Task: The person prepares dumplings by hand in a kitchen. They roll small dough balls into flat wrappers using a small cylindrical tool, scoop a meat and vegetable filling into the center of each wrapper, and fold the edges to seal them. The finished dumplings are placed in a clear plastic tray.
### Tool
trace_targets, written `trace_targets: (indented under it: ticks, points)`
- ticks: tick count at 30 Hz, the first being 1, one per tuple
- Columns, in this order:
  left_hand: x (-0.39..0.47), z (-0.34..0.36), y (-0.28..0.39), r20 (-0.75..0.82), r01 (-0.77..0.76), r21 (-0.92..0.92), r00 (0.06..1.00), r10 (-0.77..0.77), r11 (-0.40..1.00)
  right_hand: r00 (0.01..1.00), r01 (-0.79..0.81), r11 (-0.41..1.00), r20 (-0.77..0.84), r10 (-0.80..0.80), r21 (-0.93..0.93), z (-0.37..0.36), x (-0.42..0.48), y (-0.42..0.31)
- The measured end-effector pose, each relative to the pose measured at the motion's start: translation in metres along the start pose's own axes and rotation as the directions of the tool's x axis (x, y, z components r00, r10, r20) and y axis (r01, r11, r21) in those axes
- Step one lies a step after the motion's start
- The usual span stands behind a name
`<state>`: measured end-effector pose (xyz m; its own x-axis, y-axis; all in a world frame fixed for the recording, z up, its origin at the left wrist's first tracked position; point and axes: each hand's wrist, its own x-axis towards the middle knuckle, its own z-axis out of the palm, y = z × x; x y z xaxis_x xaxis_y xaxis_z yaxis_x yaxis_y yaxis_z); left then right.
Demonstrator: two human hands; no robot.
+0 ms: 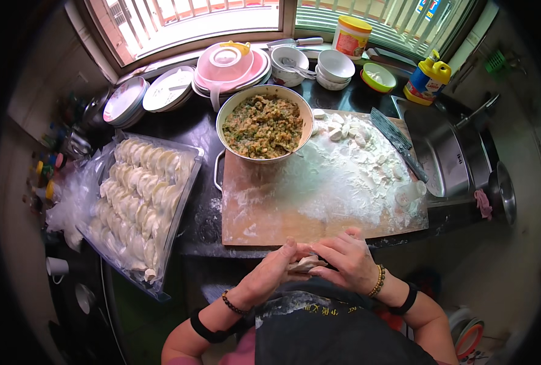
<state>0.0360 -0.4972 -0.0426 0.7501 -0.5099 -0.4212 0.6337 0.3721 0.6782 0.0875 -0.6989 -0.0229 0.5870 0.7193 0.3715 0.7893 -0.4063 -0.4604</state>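
Note:
Between my hands, just in front of the board's near edge, is a folded dough dumpling (pixel 308 263). My left hand (pixel 275 269) cups it from the left, and the fingers of my right hand (pixel 345 261) pinch its right side. Beyond them lies a floured wooden board (pixel 270 223) with dough pieces (pixel 343 128) at its far side. A white pot (pixel 310 132) of minced filling (pixel 266 125) rests over the board's far left corner. Rows of folded dumplings (pixel 144 196) fill a clear plastic tray (pixel 179 223) on the left.
A cleaver (pixel 391 132) lies along the board's right side, near a clear cup (pixel 409 194) on its side. The steel sink (pixel 444 159) is at right. Plates (pixel 167 89), bowls (pixel 336 66) and a yellow detergent bottle (pixel 428 80) line the window side.

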Motion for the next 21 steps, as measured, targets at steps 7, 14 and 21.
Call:
trace_targets:
  ticks: [7,14,21]
  points:
    - [-0.001,-0.001,0.002,0.017,0.04,-0.035,0.999,-0.039,0.999,0.995,0.089,0.994,0.046,-0.093,0.067,0.014,0.001,0.005]
    - [0.0,-0.002,0.002,0.014,0.052,-0.095,0.999,-0.051,0.994,0.997,0.0,1.0,0.079,-0.001,0.019,0.006,0.011,-0.005]
    - [0.003,-0.008,-0.001,0.055,0.076,-0.165,0.996,-0.067,0.983,0.977,0.12,0.992,0.172,-0.124,0.031,0.019,0.016,-0.003]
